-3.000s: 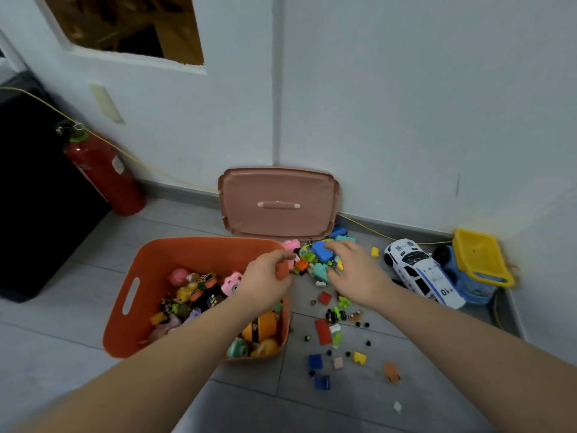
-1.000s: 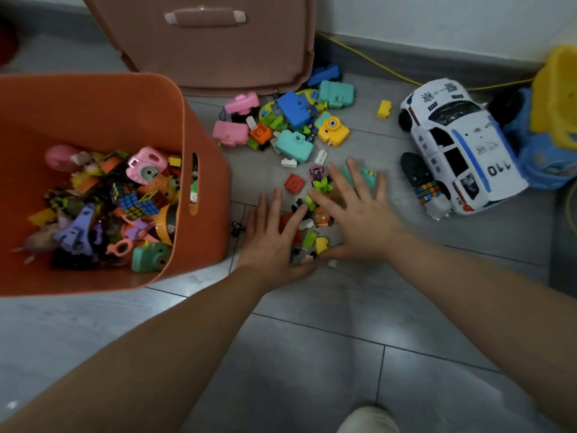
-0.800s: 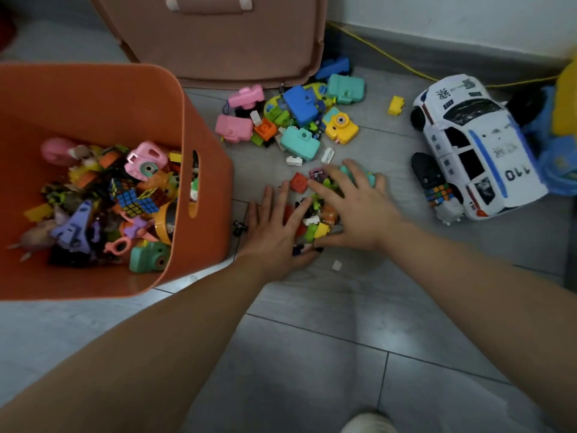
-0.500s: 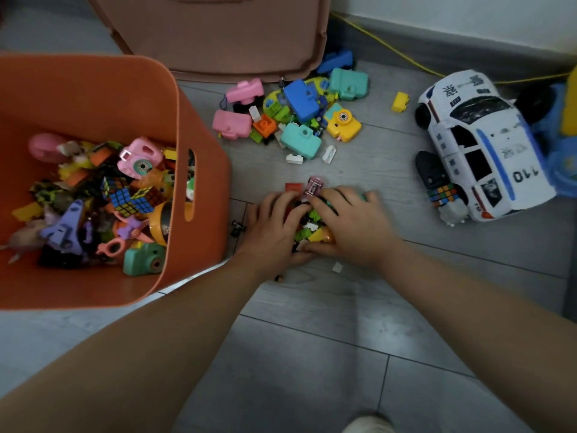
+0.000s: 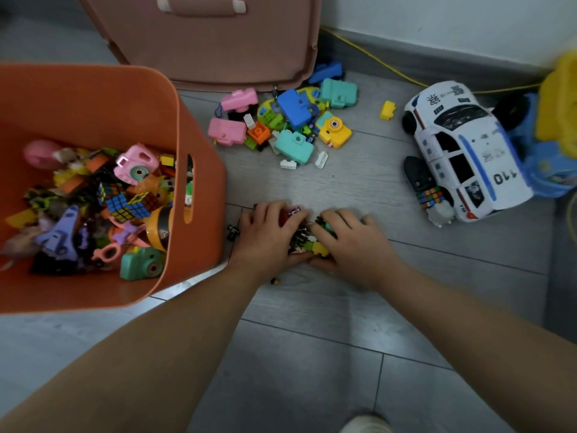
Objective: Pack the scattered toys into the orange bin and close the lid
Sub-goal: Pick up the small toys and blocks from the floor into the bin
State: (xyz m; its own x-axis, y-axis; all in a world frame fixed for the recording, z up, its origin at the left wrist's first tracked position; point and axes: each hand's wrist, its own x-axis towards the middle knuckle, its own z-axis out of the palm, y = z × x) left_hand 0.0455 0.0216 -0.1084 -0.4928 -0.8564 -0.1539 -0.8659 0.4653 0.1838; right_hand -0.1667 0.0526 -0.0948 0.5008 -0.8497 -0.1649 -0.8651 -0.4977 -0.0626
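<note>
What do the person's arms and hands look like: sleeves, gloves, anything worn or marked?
Nothing is worn on them. The left forearm and right forearm are bare to the frame edge, with no sleeve in view. The left hand and right hand show no gloves, rings, watch, bands or markings. The only clothing visible is a pale shoe toe at the bottom edge.

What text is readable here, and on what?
"110": side of the white police car.
Small print low on the same side, near the bumper: too small to read.
Characters on the car's far end: too blurred to read.
No other legible text.
</note>
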